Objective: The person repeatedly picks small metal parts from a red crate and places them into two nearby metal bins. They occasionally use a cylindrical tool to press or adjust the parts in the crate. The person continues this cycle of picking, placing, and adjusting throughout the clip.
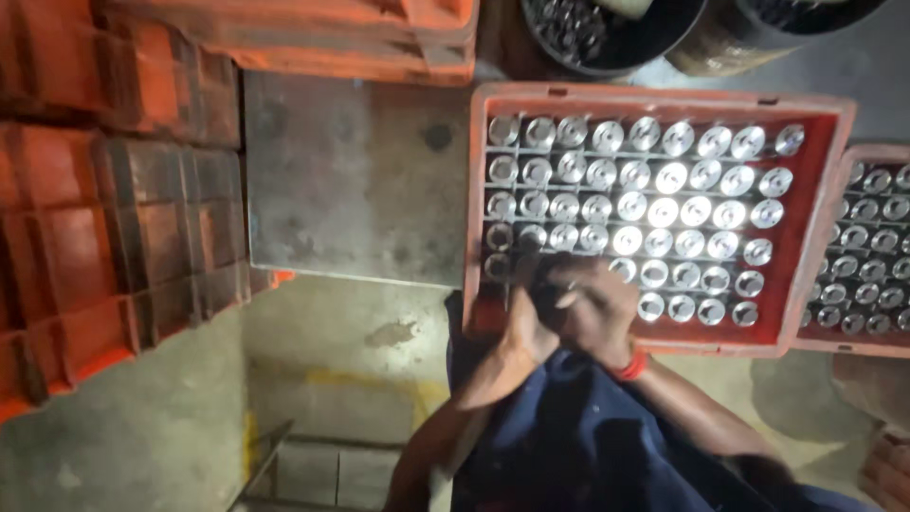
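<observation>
A red plastic crate [825, 204] holds rows of shiny round metal parts [664, 209], standing upright in a grid. Both my hands meet over its near left corner. My left hand [524, 327] reaches up from below with its fingers curled at the crate's front rows; what it grips is hidden. My right hand [595, 305], with a red band at the wrist, lies close beside it, and a small shiny metal part [566, 299] shows between its fingers. Dark blue cloth [569, 427] covers my lap below the hands.
A second red crate [877, 346] of similar parts stands at the right edge. Stacked orange-red crates [114, 218] fill the left and top. A grey metal plate [351, 180] lies left of the crate. Two dark round tubs [607, 33] sit at the top.
</observation>
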Demonstrator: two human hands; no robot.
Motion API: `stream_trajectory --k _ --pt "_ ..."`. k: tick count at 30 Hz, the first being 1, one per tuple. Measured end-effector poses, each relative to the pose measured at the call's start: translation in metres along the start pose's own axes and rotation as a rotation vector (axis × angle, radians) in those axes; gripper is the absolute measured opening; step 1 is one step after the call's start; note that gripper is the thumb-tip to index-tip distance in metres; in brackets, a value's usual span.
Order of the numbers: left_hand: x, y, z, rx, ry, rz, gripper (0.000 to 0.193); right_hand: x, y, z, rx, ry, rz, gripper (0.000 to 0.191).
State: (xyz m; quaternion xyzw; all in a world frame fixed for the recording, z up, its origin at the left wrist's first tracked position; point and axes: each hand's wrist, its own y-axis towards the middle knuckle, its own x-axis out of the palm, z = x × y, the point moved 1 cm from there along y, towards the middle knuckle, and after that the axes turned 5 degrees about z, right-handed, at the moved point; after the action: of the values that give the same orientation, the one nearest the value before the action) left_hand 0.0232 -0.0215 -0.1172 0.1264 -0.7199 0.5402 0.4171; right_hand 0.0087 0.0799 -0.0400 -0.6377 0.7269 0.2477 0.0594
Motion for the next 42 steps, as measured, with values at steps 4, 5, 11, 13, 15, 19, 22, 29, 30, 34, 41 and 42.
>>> stream_trajectory --k 4,5,11,13,15,19,22,29,30,34,41,42 --pt "-0.010 -0.018 0.023 0.046 0.031 -0.007 0.026 -0.018 0.020 0.021 0.546 0.264 0.018 0.025" --pt "-0.008 -0.026 0.030 0.126 0.102 -0.018 0.022 -0.024 0.027 0.025 0.636 0.285 0.016 0.030" --pt "0.016 -0.044 0.038 0.134 0.108 0.039 0.029 -0.022 0.034 0.019 -0.113 -0.474 -0.247 0.040" --pt "0.016 -0.048 0.033 0.082 0.070 0.056 0.031 -0.009 0.033 0.022 0.251 -0.276 -0.186 0.024" --pt "0.013 -0.042 0.037 0.101 0.123 0.007 0.024 0.000 0.041 0.032 0.376 -0.217 -0.192 0.016" --pt "0.004 -0.030 0.035 0.162 0.335 0.077 0.023 -0.005 0.052 0.039 0.245 -0.197 -0.228 0.021" --pt "-0.003 -0.018 0.033 0.108 0.466 0.072 0.025 -0.015 0.040 0.035 0.393 0.012 -0.263 0.027" --pt "-0.012 -0.015 0.035 0.072 0.547 0.002 0.027 -0.004 0.025 0.036 0.342 0.312 -0.397 0.023" --pt "-0.012 -0.015 0.039 0.058 0.500 0.022 0.026 -0.001 0.028 0.041 0.424 0.295 -0.334 0.021" --pt "-0.015 -0.035 0.053 0.135 0.311 0.153 0.026 0.007 0.038 0.051 0.125 -0.077 -0.168 0.015" --pt "-0.011 -0.060 0.064 0.231 0.346 0.056 0.028 0.032 0.063 0.050 0.307 -0.347 -0.336 0.018" --pt "-0.011 -0.062 0.064 0.238 0.371 0.050 0.029 0.032 0.064 0.047 0.306 -0.356 -0.346 0.020"
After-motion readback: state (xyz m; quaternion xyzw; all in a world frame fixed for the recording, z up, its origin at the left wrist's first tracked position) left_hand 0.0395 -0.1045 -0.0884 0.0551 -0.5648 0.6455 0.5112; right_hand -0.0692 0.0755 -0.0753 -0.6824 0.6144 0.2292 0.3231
